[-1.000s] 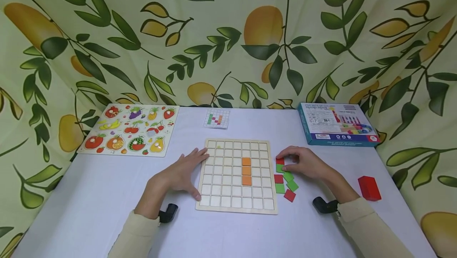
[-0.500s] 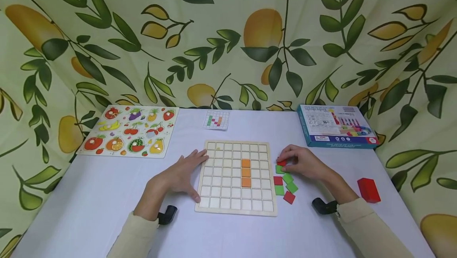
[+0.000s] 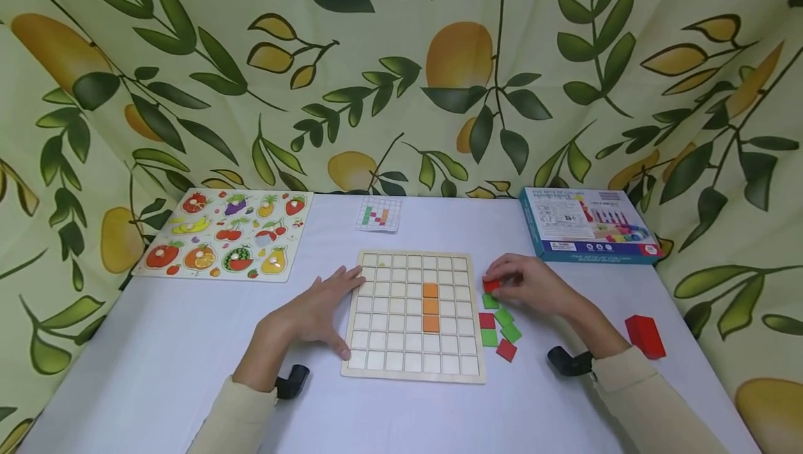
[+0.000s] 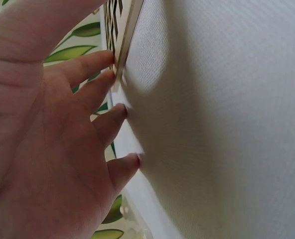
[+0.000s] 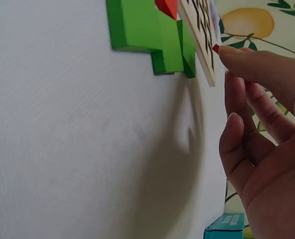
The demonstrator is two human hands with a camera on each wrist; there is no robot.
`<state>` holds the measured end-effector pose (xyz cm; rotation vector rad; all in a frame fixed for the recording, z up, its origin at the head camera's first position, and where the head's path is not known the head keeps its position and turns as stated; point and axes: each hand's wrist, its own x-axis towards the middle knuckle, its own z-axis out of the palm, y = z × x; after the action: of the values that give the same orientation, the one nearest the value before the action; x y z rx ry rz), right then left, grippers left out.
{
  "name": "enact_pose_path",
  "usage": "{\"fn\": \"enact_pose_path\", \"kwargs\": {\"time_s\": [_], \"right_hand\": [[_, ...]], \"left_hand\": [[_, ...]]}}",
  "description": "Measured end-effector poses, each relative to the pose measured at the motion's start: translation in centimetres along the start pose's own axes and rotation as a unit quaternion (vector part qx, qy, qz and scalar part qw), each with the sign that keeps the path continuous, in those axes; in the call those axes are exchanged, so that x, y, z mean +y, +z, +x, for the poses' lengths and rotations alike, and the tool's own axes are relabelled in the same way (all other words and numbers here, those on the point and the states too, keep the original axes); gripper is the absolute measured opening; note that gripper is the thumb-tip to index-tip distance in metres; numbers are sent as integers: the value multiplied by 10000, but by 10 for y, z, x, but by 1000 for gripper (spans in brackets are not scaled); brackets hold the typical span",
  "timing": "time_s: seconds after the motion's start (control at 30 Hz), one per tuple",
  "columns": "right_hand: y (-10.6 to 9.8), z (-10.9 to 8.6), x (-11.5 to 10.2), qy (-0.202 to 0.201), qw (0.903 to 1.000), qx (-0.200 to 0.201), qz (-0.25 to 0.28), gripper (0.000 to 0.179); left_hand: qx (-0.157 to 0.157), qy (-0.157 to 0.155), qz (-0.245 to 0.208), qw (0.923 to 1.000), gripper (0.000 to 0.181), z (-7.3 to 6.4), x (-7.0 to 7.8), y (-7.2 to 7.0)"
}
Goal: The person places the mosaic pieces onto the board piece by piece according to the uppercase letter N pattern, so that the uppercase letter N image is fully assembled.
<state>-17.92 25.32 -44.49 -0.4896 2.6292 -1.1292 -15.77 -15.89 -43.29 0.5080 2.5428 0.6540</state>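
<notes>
A square wooden grid board (image 3: 414, 377) lies mid-table, with several orange tiles (image 3: 430, 306) in one column of its cells. My left hand (image 3: 310, 311) rests at the board's left edge, its thumb and fingers spread. In the left wrist view, the fingertips (image 4: 106, 57) meet the side of the board. Beside the board's right edge, my right hand (image 3: 533, 286) pinches a red tile (image 3: 491, 286) between thumb and fingers. Only a small red corner of that tile shows in the right wrist view. Just below this hand lie several loose green tiles (image 3: 489, 337) and red tiles (image 3: 506, 350).
A small card (image 3: 378, 214) with a coloured grid pattern lies behind the board. At the back left is a fruit picture board (image 3: 226, 234). A boxed set (image 3: 590, 225) sits at the back right, and a red block (image 3: 645, 337) stands at the far right.
My right hand has taken the red tile from beside the topmost green one and shifted it slightly. The left hand keeps its place on the board. The whole head view has drifted a little.
</notes>
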Motion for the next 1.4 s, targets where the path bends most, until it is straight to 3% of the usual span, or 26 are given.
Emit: {"fn": "enact_pose_path", "kwargs": {"time_s": [0.47, 0.67, 0.93, 1.13, 1.4], "right_hand": [[20, -3, -18, -198, 9988, -120, 431, 19], [33, -3, -24, -436, 9967, -318, 602, 19], [50, -4, -34, -441, 9928, -616, 932, 19], [61, -6, -43, -744, 9895, -795, 955, 19], [72, -7, -54, -815, 9861, -1022, 1022, 18]], "left_hand": [[-11, 48, 12, 10000, 126, 2, -1, -1], [-8, 90, 37, 10000, 127, 3, -1, -3], [-17, 136, 43, 9999, 128, 4, -2, -2], [-3, 152, 40, 9999, 128, 2, -1, -2], [-10, 180, 67, 9998, 129, 2, -3, -1]]}}
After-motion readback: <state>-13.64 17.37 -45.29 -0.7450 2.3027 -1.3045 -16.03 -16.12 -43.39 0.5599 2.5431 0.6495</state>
